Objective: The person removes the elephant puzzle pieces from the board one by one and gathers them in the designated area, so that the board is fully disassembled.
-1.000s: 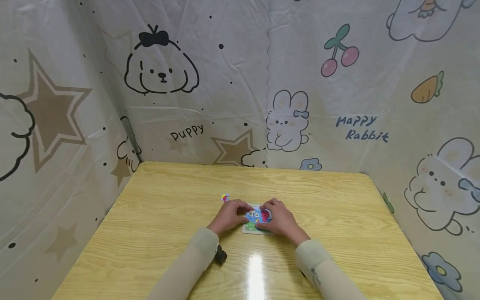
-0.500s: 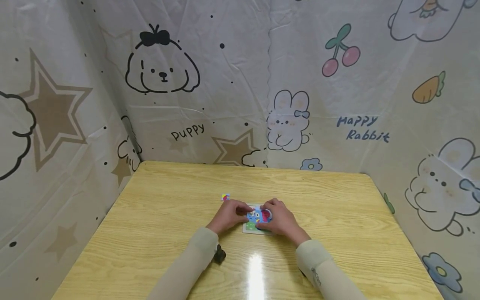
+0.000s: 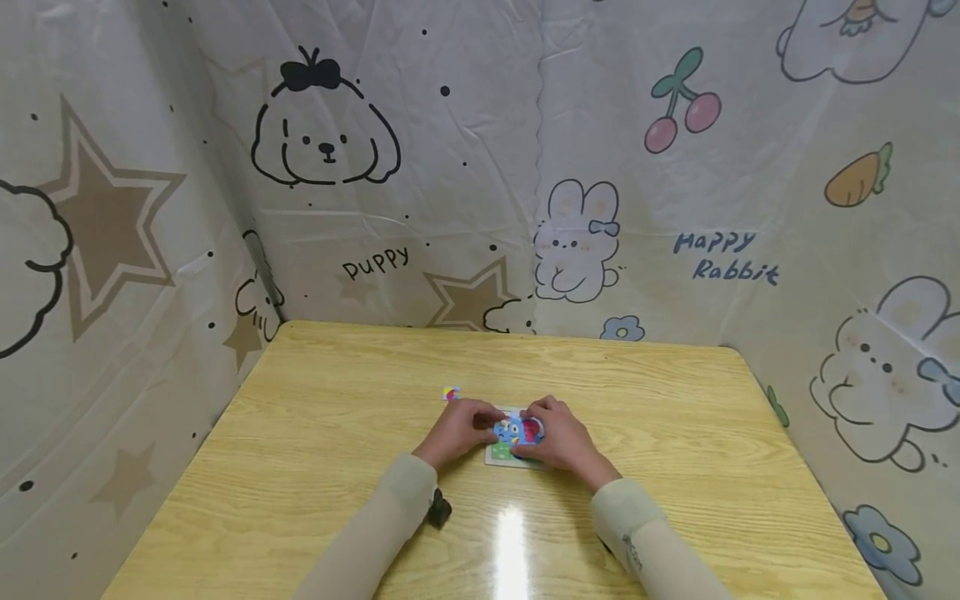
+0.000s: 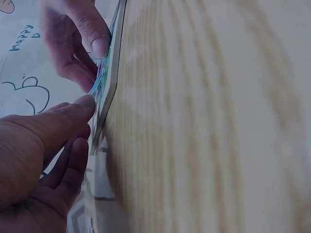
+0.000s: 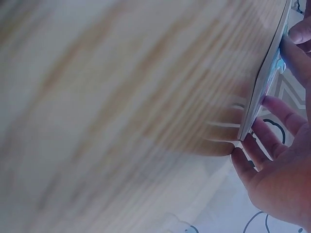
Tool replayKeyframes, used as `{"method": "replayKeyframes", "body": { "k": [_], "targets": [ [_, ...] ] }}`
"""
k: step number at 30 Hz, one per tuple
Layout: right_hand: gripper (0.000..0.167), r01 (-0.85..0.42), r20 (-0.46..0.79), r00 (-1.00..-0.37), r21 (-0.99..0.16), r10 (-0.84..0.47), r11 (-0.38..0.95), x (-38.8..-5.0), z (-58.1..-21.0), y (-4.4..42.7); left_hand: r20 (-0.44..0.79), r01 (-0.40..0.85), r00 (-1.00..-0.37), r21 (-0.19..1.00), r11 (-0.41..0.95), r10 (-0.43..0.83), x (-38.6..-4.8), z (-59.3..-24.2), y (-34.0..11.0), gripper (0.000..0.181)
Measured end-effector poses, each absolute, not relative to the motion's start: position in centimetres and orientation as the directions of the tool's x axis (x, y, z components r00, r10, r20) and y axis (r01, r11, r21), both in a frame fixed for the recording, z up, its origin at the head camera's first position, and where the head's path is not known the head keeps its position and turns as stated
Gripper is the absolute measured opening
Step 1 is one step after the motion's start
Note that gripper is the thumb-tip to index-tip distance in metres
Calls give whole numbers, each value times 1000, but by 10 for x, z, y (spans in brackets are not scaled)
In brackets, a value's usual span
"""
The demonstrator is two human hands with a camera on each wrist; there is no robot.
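A small jigsaw board with a pale rim lies on the table between the two hands. Blue puzzle pieces on it show a cartoon face, with red at the right and green below. My left hand pinches the left edge of the blue pieces; in the left wrist view its thumb is at a raised blue edge. From the right, my right hand grips the blue pieces between thumb and fingers. Its other fingers reach around the board's edge in the right wrist view. The fingers partly cover the picture.
One loose puzzle piece, yellow and red, lies beyond the left hand. A small dark object shows at the left cuff. Patterned cloth hangs behind and beside the wooden table.
Both hands stay in nearly the same place. The blue pieces between them shift very slightly; the loose piece has not moved.
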State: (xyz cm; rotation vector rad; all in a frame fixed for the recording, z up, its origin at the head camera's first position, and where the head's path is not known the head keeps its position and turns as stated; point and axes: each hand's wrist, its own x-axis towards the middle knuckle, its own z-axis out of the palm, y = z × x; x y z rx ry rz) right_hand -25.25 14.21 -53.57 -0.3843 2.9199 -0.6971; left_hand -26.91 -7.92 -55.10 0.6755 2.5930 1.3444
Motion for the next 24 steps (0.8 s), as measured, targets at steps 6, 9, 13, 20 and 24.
{"method": "replayKeyframes", "body": {
  "k": [6, 9, 13, 20, 24],
  "targets": [
    [55, -236, -41, -958, -440, -282, 866, -252, -537, 142, 94, 317, -889, 833, 454, 449, -269, -548, -83, 31],
    [56, -238, -41, -958, -438, -284, 867, -253, -537, 142, 83, 306, -893, 832, 462, 441, -269, -546, -84, 31],
    [57, -229, -43, -960, -449, -277, 864, -254, -537, 143, 89, 305, -897, 833, 462, 432, -273, -544, -87, 31],
    [58, -234, -40, -958, -453, -282, 860, -255, -537, 143, 94, 294, -907, 839, 457, 411, -277, -545, -93, 30],
    [58, -232, -51, -957, -454, -285, 860, -254, -537, 144, 79, 265, -920, 848, 459, 384, -277, -545, -99, 30]
  ]
}}
